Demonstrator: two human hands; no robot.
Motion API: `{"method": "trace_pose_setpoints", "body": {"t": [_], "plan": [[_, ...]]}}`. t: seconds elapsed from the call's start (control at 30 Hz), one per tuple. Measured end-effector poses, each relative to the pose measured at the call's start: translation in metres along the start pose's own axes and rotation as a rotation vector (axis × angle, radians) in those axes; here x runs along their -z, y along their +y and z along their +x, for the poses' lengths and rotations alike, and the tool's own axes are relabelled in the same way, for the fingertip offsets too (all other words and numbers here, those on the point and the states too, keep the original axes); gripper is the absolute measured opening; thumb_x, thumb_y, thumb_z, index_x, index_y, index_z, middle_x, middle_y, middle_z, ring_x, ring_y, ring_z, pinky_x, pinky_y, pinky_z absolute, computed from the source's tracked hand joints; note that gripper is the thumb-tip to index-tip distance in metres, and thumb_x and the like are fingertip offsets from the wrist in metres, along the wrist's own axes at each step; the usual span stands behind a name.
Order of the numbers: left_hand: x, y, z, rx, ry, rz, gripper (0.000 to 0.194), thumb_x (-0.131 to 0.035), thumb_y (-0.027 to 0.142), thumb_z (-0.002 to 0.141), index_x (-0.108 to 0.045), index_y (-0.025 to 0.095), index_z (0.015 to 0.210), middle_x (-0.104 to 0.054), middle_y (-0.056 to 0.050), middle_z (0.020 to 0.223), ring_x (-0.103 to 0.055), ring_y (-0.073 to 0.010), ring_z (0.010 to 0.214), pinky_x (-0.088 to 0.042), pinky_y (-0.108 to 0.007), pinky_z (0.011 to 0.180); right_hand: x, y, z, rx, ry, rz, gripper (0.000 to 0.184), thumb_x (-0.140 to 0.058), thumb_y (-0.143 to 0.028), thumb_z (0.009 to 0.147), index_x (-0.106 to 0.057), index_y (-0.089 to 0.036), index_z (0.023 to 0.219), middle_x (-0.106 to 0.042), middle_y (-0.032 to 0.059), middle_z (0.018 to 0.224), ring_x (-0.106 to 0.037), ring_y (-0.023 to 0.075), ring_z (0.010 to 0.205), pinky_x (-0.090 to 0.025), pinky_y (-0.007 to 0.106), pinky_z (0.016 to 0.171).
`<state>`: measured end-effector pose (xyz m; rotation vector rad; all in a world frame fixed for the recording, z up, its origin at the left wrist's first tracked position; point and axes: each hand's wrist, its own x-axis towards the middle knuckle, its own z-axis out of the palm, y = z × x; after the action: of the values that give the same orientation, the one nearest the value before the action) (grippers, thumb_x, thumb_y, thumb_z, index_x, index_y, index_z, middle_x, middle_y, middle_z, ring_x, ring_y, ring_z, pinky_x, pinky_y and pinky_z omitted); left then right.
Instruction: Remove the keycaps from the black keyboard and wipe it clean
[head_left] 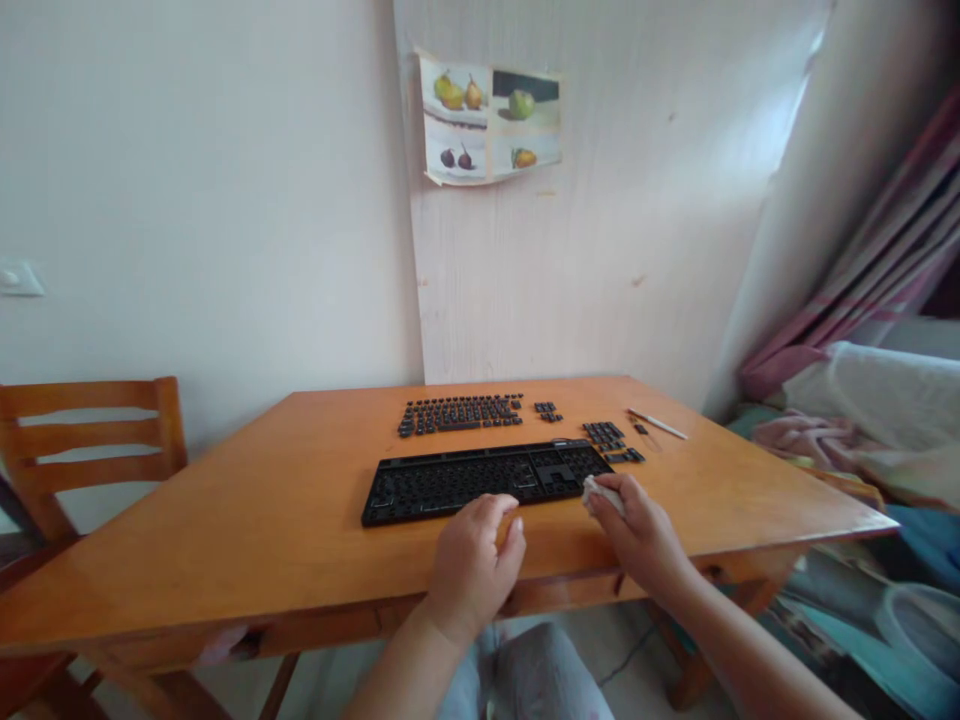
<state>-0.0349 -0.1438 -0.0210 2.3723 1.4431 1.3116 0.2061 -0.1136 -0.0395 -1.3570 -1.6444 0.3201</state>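
A black keyboard base (450, 480) with its keycaps off lies flat on the wooden table, its near edge just beyond my hands. My right hand (637, 525) is closed around a crumpled white tissue (604, 493) by the base's right end. At the near edge of the base is my left hand (480, 555), loosely curved with thumb and fingers apart and nothing visible in it. Whether its fingertips touch the base I cannot tell. Behind the base, loose black keycaps (457, 412) are laid out in rows. Smaller groups of keycaps (604, 436) sit to the right.
On the table (247, 520), a white pen-like stick (658, 424) and a small dark item (640, 429) lie at the right. A wooden chair (97, 440) stands at the left. Fabric (802, 440) is piled beyond the table's right edge. A wall closes off the back.
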Motion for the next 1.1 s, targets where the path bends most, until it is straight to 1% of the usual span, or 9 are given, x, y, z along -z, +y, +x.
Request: {"method": "trace_pose_setpoints", "body": {"t": [0.1, 0.2, 0.4, 0.57, 0.77, 0.87, 0.97, 1.03, 1.1], "plan": [[0.014, -0.019, -0.002, 0.005, 0.06, 0.139, 0.02, -0.052, 0.024, 0.09, -0.06, 0.021, 0.109, -0.069, -0.007, 0.105, -0.063, -0.0239, 0.103, -0.05, -0.041, 0.093, 0.013, 0.003, 0.023, 0.044, 0.011, -0.081, 0.026, -0.052, -0.043, 0.091, -0.061, -0.021, 0.1, -0.068, 0.0038, 0.085, -0.063, 0.0208, 0.079, -0.047, 0.031, 0.072], [0.019, -0.029, -0.004, -0.037, 0.038, 0.235, 0.024, -0.054, 0.028, 0.09, -0.061, 0.021, 0.112, -0.068, -0.008, 0.111, -0.062, -0.0257, 0.107, -0.049, -0.044, 0.096, 0.018, -0.003, 0.045, 0.126, 0.014, -0.154, 0.025, -0.052, -0.04, 0.09, -0.065, -0.02, 0.099, -0.068, 0.0054, 0.091, -0.063, 0.0208, 0.085, -0.046, 0.031, 0.076], [0.015, -0.028, -0.01, -0.048, -0.085, 0.342, 0.041, -0.058, 0.043, 0.088, -0.061, 0.02, 0.122, -0.062, -0.009, 0.126, -0.055, -0.029, 0.117, -0.043, -0.049, 0.103, -0.002, -0.014, 0.07, 0.214, -0.111, -0.274, 0.024, -0.05, -0.032, 0.092, -0.069, -0.022, 0.102, -0.063, 0.0064, 0.099, -0.062, 0.0186, 0.087, -0.045, 0.029, 0.079], [0.013, -0.029, -0.013, -0.031, -0.125, 0.337, 0.046, -0.058, 0.051, 0.086, -0.062, 0.022, 0.122, -0.063, -0.008, 0.127, -0.054, -0.0295, 0.118, -0.042, -0.048, 0.103, -0.016, -0.005, 0.078, 0.164, -0.21, -0.473, 0.023, -0.047, -0.03, 0.094, -0.068, -0.02, 0.092, -0.061, 0.0063, 0.092, -0.06, 0.0174, 0.082, -0.041, 0.027, 0.075], [0.016, -0.034, -0.016, -0.031, -0.162, 0.288, 0.05, -0.057, 0.053, 0.086, -0.061, 0.023, 0.126, -0.063, -0.009, 0.128, -0.054, -0.0298, 0.118, -0.042, -0.049, 0.102, -0.022, -0.007, 0.08, 0.143, -0.238, -0.642, 0.026, -0.044, -0.029, 0.095, -0.065, -0.019, 0.082, -0.059, 0.0055, 0.089, -0.056, 0.0155, 0.074, -0.036, 0.026, 0.066], [0.037, -0.048, 0.0, -0.034, -0.154, 0.235, 0.055, -0.059, 0.054, 0.084, -0.057, 0.027, 0.131, -0.058, -0.009, 0.136, -0.052, -0.03, 0.122, -0.042, -0.048, 0.104, -0.022, -0.008, 0.08, 0.143, -0.26, -0.645, 0.026, -0.043, -0.029, 0.095, -0.063, -0.02, 0.081, -0.059, 0.0056, 0.088, -0.056, 0.0159, 0.074, -0.036, 0.027, 0.066], [0.071, -0.078, 0.038, 0.067, -0.115, 0.152, 0.055, -0.057, 0.056, 0.085, -0.057, 0.026, 0.131, -0.056, -0.008, 0.138, -0.051, -0.0283, 0.125, -0.04, -0.046, 0.107, -0.021, -0.007, 0.081, 0.136, -0.284, -0.601, 0.026, -0.042, -0.029, 0.095, -0.063, -0.02, 0.081, -0.058, 0.0055, 0.088, -0.057, 0.0165, 0.076, -0.038, 0.027, 0.069], [0.089, -0.105, 0.067, 0.225, -0.038, 0.067, 0.053, -0.052, 0.059, 0.086, -0.062, 0.021, 0.121, -0.064, -0.009, 0.127, -0.057, -0.0272, 0.117, -0.043, -0.042, 0.103, -0.02, -0.004, 0.081, 0.129, -0.29, -0.583, 0.026, -0.042, -0.029, 0.095, -0.063, -0.02, 0.081, -0.058, 0.0055, 0.087, -0.058, 0.0171, 0.077, -0.039, 0.027, 0.071], [0.097, -0.132, 0.09, 0.341, 0.029, -0.017, 0.05, -0.046, 0.06, 0.087, -0.066, 0.019, 0.108, -0.072, -0.008, 0.107, -0.064, -0.0253, 0.102, -0.049, -0.036, 0.092, -0.02, -0.002, 0.081, 0.122, -0.292, -0.565, 0.028, -0.041, -0.031, 0.095, -0.063, -0.02, 0.082, -0.058, 0.0055, 0.087, -0.058, 0.0174, 0.078, -0.04, 0.028, 0.072]]}}
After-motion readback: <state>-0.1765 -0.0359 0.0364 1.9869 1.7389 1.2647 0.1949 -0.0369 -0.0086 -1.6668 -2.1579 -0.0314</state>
